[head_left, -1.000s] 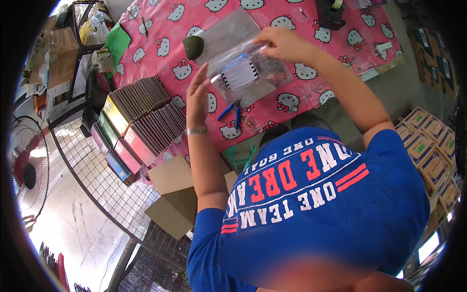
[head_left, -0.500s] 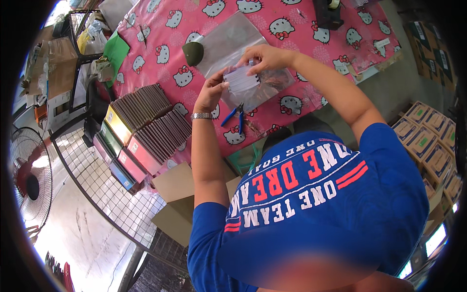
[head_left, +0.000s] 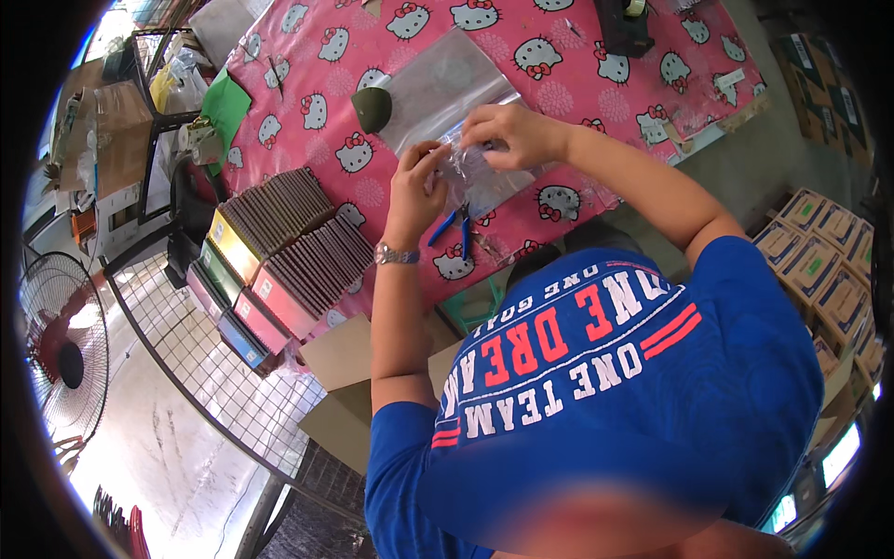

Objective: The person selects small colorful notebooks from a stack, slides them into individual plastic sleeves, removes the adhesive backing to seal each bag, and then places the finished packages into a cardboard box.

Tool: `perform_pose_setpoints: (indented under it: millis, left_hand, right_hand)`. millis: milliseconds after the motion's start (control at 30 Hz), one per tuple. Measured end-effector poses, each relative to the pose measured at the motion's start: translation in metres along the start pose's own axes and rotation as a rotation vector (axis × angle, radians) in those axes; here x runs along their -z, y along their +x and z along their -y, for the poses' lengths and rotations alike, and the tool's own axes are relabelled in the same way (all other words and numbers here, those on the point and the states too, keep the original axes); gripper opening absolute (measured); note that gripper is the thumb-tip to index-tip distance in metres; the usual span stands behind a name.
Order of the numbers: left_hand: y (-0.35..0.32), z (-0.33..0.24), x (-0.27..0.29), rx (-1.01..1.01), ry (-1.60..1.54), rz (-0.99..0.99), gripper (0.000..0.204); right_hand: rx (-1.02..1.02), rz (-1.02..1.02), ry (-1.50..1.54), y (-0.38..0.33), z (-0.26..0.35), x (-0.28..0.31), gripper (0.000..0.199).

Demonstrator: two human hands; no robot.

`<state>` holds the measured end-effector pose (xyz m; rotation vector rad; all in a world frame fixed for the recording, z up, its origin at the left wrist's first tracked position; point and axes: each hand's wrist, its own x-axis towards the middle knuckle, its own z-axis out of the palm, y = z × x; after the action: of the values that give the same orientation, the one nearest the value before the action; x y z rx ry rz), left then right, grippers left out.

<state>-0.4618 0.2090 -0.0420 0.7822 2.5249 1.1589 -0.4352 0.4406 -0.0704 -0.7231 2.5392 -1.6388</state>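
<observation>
Over a table with a pink cartoon-cat cloth (head_left: pixel 596 84), both my hands hold a small clear plastic bag (head_left: pixel 484 177). My left hand (head_left: pixel 417 186) pinches its left edge with closed fingers. My right hand (head_left: pixel 507 135) grips its upper right part. What is inside the bag is hard to make out. Under my hands lies a stack of larger clear bags (head_left: pixel 438 88). Blue-handled pliers (head_left: pixel 454 226) lie on the cloth just below my left hand.
A dark green cap-like object (head_left: pixel 372 110) rests at the stack's left edge. Colourful trays of thin dark pieces (head_left: pixel 279 252) fill the table's left end. Cardboard boxes (head_left: pixel 349 373) stand below, a wire rack (head_left: pixel 214 373) and fan (head_left: pixel 60 345) at left, and stacked cartons (head_left: pixel 819 261) at right.
My left hand came up from the table and took the bag's left edge. The bag, earlier held up flat and wide, is now gathered small between both hands, lower over the stack.
</observation>
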Motion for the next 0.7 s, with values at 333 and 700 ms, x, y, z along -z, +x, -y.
perform_pose_setpoints:
  millis: [333, 700]
  left_hand:
    - [-0.024, 0.024, -0.034, -0.065, 0.062, -0.236, 0.024]
    - [-0.004, 0.0, -0.022, 0.326, 0.267, -0.226, 0.021]
  right_hand:
    - [0.075, -0.183, -0.352, -0.004, 0.004, -0.042, 0.019]
    - [-0.236, -0.965, -0.296, -0.024, -0.06, 0.074, 0.019]
